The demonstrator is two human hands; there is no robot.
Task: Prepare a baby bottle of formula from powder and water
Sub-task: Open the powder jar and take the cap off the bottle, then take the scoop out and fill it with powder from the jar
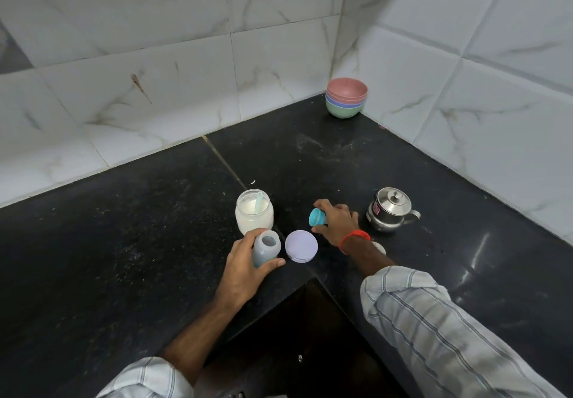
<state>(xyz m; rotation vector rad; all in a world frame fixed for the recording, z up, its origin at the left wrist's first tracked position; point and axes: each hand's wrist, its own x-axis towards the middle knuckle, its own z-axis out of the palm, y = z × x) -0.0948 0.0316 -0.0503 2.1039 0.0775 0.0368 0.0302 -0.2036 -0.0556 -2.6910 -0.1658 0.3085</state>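
Note:
My left hand (pixel 245 269) grips an open, translucent baby bottle (pixel 266 247) that stands upright on the black counter (pixel 124 242). Just behind it is an open jar of white formula powder (pixel 254 211) with a pale blue scoop resting inside. A lilac jar lid (pixel 301 246) lies flat to the right of the bottle. My right hand (pixel 336 220) holds the teal bottle collar (pixel 317 217) low over the counter, right of the lid. A steel kettle with a lid (pixel 389 209) stands to the right of that hand.
A stack of coloured bowls (pixel 346 97) sits in the far corner against the tiled walls. A small white object (pixel 379 247) peeks out from behind my right wrist. The counter's inner corner edge (pixel 313 279) drops away just in front of the bottle.

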